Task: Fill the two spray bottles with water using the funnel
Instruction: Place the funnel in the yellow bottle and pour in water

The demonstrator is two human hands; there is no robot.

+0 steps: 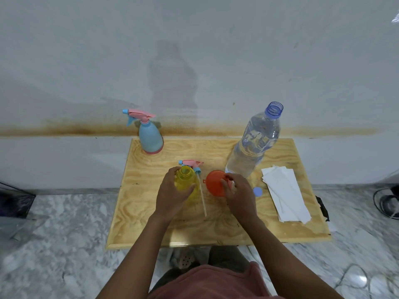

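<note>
A yellow spray bottle [187, 180] stands open-necked near the middle of the wooden table [151, 229], with my left hand [172, 195] wrapped around its body. Its pink and blue spray head [191, 164] lies on the table just behind it, the white dip tube [203, 199] running toward me. My right hand [239, 193] grips the orange funnel [214, 183], which sits low over the table right of the yellow bottle. A blue spray bottle [150, 137] with its pink head screwed on stands at the back left. A large clear water bottle [252, 145], uncapped, stands at the back right.
The water bottle's blue cap [257, 191] lies on the table right of my right hand. A stack of white paper sheets [285, 193] covers the right side of the table. A stained wall rises behind the table, and marble floor surrounds it.
</note>
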